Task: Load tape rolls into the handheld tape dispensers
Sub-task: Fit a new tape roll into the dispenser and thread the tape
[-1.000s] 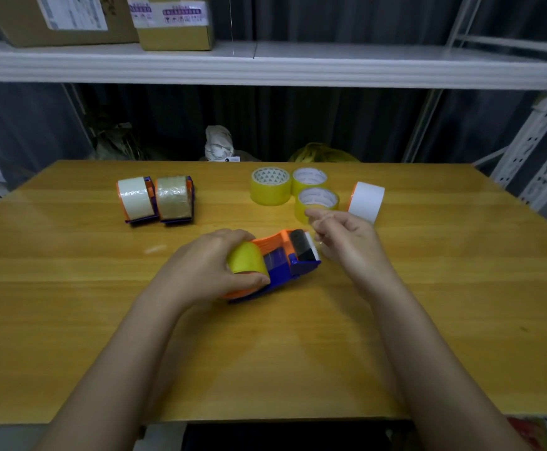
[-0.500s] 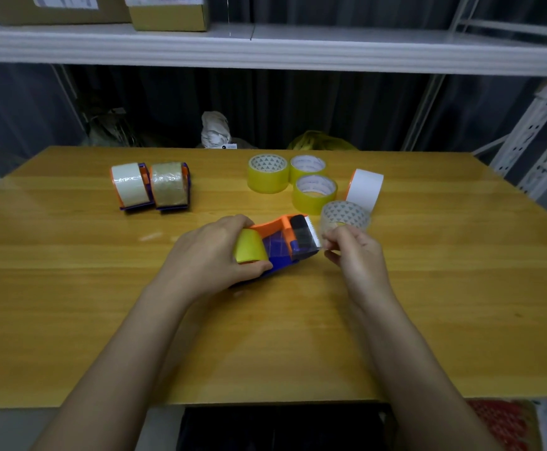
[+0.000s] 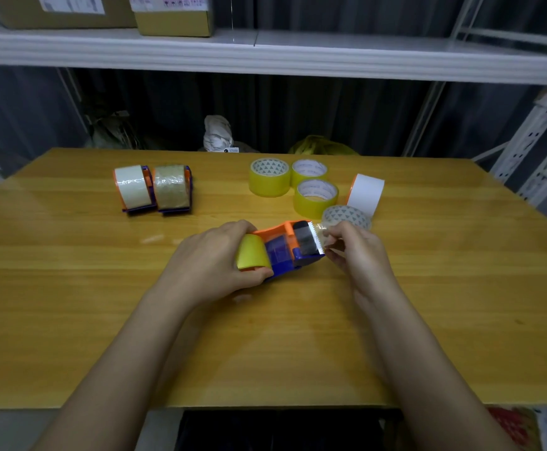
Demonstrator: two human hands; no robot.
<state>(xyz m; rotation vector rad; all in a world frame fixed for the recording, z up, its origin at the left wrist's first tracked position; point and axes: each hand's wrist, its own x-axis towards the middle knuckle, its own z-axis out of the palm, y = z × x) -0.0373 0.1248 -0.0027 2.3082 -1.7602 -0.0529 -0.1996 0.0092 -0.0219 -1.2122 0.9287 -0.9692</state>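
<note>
The left hand (image 3: 213,262) clamps the dispenser (image 3: 285,252) flat so the right hand (image 3: 353,252) can pinch its tape end (image 3: 322,234) across the blade

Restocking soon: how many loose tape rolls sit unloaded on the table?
5: three yellow rolls far centre, a white roll right, a clear roll beyond the right hand.

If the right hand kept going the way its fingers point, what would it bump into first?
The right hand points away and left, pinching the tape end at the dispenser. Going on, it would probably meet the dispenser's toothed blade first. The clear roll lies just beyond, though depth is hard to judge.
</note>
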